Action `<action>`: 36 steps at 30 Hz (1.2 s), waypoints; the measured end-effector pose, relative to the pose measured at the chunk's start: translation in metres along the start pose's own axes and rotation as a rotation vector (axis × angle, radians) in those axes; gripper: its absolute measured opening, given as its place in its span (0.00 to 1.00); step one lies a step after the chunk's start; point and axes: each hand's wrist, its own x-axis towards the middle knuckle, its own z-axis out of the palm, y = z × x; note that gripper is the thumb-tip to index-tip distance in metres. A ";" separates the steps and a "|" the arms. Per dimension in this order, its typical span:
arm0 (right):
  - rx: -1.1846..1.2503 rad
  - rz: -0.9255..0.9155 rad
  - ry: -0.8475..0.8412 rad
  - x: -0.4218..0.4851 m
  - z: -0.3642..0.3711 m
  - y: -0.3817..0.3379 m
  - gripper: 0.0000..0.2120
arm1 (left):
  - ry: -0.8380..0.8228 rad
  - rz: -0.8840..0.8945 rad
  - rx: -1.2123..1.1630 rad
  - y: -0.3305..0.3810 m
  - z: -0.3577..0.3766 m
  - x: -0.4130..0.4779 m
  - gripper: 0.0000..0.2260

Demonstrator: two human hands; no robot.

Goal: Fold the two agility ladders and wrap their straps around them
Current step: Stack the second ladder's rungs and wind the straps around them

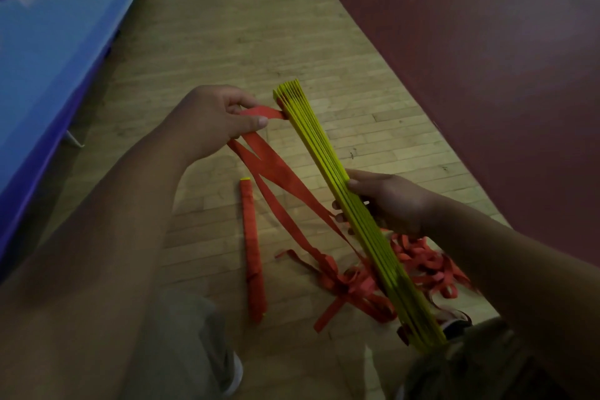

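A stack of yellow ladder rungs (319,146) is held upright and tilted, its far end fanned slightly. My right hand (386,201) grips the stack around its middle. My left hand (211,120) pinches a red strap (264,114) that runs to the stack's upper part. More red strap (285,182) hangs down from it to a tangled heap (418,266) on the floor. A second ladder (252,250), wrapped fully in red strap with a yellow tip showing, lies on the wooden floor to the left of the stack.
Wooden floor (233,42) runs under everything. A blue padded barrier (48,58) stands along the left. A dark red floor area (470,42) fills the right. My knees and a shoe (454,321) are at the bottom.
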 end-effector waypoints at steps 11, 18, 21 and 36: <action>-0.136 0.006 0.078 -0.001 -0.007 0.000 0.23 | -0.243 0.097 0.185 0.006 -0.003 -0.003 0.20; -0.115 0.007 0.064 -0.006 -0.009 -0.004 0.15 | -0.197 0.155 0.424 -0.006 0.000 0.002 0.10; -0.128 -0.004 0.040 -0.007 -0.006 -0.004 0.15 | -0.123 0.178 0.471 -0.008 0.006 0.004 0.06; -0.200 -0.040 0.073 -0.015 0.000 -0.012 0.13 | -0.353 0.025 0.045 -0.002 -0.001 -0.003 0.16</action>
